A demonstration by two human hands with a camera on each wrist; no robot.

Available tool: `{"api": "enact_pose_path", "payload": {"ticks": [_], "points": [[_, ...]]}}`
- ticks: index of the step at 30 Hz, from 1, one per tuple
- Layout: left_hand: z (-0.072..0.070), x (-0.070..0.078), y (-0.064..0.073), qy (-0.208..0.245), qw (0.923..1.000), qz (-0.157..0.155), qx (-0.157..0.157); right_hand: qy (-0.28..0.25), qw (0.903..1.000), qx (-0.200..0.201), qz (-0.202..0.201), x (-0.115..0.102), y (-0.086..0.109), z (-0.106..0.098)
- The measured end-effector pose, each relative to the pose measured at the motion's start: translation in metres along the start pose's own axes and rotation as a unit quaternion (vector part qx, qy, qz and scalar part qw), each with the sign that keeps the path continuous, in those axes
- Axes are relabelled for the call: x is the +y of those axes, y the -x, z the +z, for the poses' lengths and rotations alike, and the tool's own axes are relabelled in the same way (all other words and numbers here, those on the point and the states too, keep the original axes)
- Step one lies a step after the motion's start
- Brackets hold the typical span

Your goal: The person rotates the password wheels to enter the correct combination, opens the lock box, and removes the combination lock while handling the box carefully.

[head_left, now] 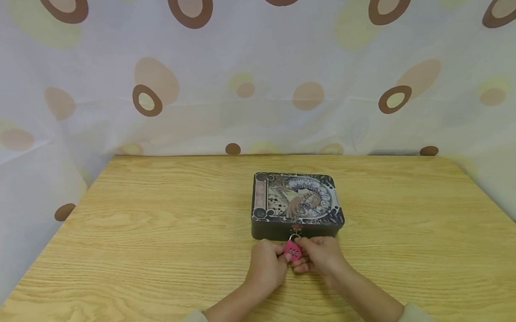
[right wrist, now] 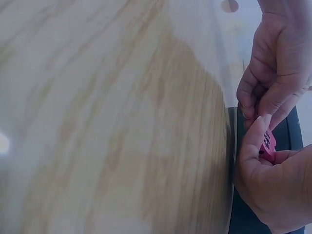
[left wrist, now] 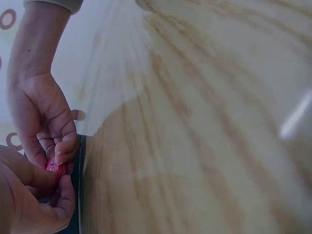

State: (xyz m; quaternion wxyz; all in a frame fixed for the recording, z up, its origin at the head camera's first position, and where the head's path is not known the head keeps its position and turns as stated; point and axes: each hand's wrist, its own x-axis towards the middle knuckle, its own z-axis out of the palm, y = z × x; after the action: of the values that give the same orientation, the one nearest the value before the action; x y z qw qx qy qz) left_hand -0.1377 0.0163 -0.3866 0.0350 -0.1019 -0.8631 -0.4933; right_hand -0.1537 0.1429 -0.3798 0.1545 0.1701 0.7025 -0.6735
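Note:
A dark tin box [head_left: 261, 229] with a printed fantasy picture on its lid lies shut on the wooden table. At its front is a small metal clasp [head_left: 296, 228]. Just in front of the clasp, a pink combination padlock [head_left: 293, 251] shows its number dials and a silver shackle, which reaches up to the clasp. My left hand [head_left: 266, 266] pinches the padlock's body from the left, thumb and finger at its edge. From the other side, my right hand [head_left: 324, 257] holds it with thumb and curled fingers. Both wrist views show the padlock [left wrist: 54, 168] [right wrist: 267, 145] partly covered by fingers.
The wooden table [head_left: 156, 224] spreads out on both sides of the box. Behind it and along the sides hangs a white cloth [head_left: 270, 58] with brown, tan and yellow ovals.

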Motion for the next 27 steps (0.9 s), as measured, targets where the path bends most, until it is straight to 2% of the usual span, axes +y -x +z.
{"api": "enact_pose_path", "payload": {"ticks": [10,27], "points": [[-0.002,-0.001,-0.002,-0.016,0.9996,0.024,0.001,-0.016,0.9998,0.003,-0.012,0.005,0.0,0.002],[-0.003,0.002,-0.003,-0.002,0.9997,0.004,-0.022,-0.039,0.9987,0.023,-0.024,0.011,0.0,0.002]]}}
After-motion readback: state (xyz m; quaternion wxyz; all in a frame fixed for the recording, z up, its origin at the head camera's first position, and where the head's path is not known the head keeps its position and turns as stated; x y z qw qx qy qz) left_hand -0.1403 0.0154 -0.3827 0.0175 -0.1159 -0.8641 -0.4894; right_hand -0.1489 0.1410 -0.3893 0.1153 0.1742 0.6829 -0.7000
